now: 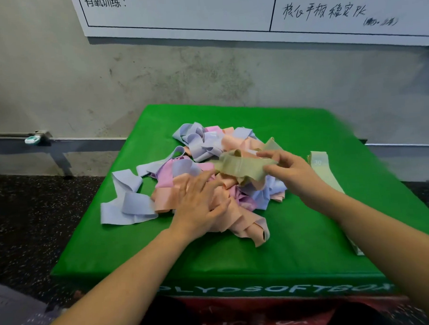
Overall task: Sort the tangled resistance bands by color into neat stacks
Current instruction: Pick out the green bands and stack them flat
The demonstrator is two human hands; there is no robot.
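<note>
A tangled pile of resistance bands (198,148) in lavender-blue, pink, peach and olive green lies on the green soft box (212,251). My right hand (290,171) pinches an olive-green band (238,163) on top of the pile, thumb and fingers curled round its right end. My left hand (200,202) presses flat with spread fingers on the peach bands (245,222) at the pile's front. A pale green band (324,172) marked 30 lies flat by itself at the right of the box, partly hidden by my right forearm.
The box top has bare green surface in front of and behind the pile. A grey concrete wall with a whiteboard (226,12) stands behind. A rail (16,140) runs along the wall at left. Dark speckled floor (26,219) surrounds the box.
</note>
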